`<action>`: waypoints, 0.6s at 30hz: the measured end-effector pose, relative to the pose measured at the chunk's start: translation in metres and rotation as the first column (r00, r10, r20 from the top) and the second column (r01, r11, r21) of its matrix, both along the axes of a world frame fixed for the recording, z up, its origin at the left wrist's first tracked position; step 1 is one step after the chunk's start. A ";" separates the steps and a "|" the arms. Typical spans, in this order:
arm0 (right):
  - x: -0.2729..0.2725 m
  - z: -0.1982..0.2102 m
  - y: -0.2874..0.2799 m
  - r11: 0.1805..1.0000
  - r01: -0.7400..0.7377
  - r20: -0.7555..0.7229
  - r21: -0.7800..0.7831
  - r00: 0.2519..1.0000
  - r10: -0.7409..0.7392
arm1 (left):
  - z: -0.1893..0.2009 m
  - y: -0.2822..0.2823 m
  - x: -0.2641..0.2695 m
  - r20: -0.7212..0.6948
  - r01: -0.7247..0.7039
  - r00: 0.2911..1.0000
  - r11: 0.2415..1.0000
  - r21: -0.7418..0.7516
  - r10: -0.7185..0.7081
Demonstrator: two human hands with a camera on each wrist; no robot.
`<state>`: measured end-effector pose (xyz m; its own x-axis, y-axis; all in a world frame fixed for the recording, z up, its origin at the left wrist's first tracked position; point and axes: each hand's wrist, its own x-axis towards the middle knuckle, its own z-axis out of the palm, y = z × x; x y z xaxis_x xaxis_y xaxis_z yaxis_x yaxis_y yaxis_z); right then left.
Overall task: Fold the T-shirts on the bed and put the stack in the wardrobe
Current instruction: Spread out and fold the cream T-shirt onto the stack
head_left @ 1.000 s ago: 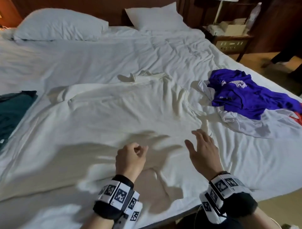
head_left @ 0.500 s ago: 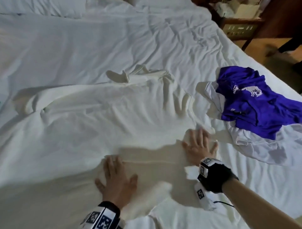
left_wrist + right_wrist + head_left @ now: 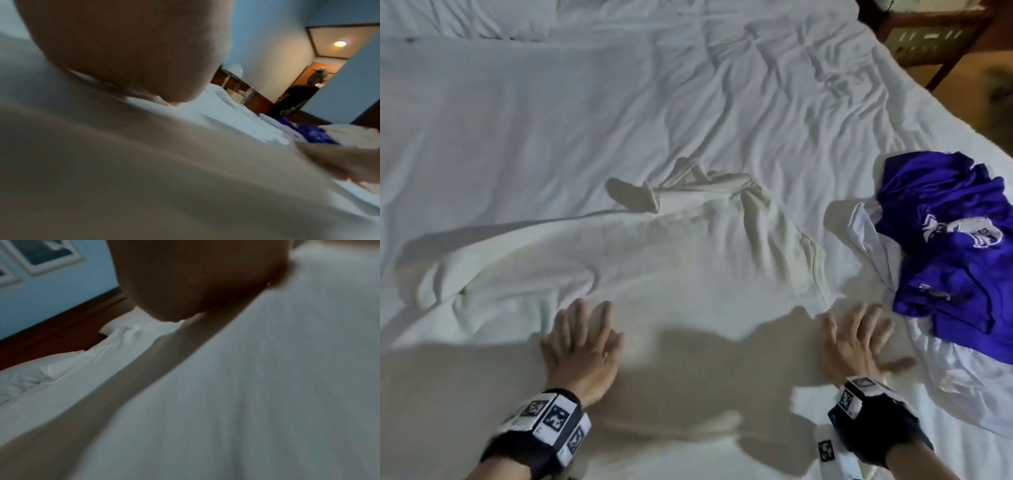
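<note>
A cream-white T-shirt [image 3: 671,267] lies spread and wrinkled across the bed, its collar end bunched at the far side. My left hand [image 3: 580,337] lies flat on its near left part, fingers straight. My right hand [image 3: 859,339] presses flat on the shirt's near right edge, fingers spread. At the right a crumpled purple T-shirt [image 3: 959,240] lies on top of a white garment [image 3: 962,387]. In both wrist views the heel of the hand fills the top and blurred pale cloth [image 3: 144,178] fills the rest; the purple T-shirt [image 3: 308,133] shows far off.
The bed's white sheet [image 3: 517,120] stretches away in wrinkles. A wooden nightstand [image 3: 928,37] stands past the bed's far right corner, over brown floor. In the left wrist view a person in dark clothes [image 3: 294,100] stands in a doorway beyond the bed.
My left hand went from curled above the bed to flat on the shirt. Both hands slid apart, smoothing the cloth. The camera tilted down and closer.
</note>
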<state>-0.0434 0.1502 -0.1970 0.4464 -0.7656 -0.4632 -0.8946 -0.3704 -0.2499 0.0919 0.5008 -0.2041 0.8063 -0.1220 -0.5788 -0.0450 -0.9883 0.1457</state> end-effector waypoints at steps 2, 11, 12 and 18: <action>0.023 0.012 0.007 0.981 -0.133 0.046 -0.138 0.989 0.141 | 0.005 0.007 0.024 0.022 -0.033 0.999 0.999 -0.001 0.033; 0.154 -0.040 0.037 0.864 -0.493 0.056 -0.106 0.864 0.500 | -0.026 -0.033 0.103 0.188 0.266 0.951 0.959 -0.094 -0.245; 0.166 -0.037 0.018 0.945 -0.306 0.058 -0.116 0.948 0.314 | -0.026 -0.015 0.119 0.179 0.162 0.973 0.985 -0.058 -0.149; 0.279 0.009 0.013 0.762 -0.511 0.218 -0.398 0.754 0.620 | 0.006 -0.003 0.186 0.494 0.173 0.866 0.975 -0.140 -0.083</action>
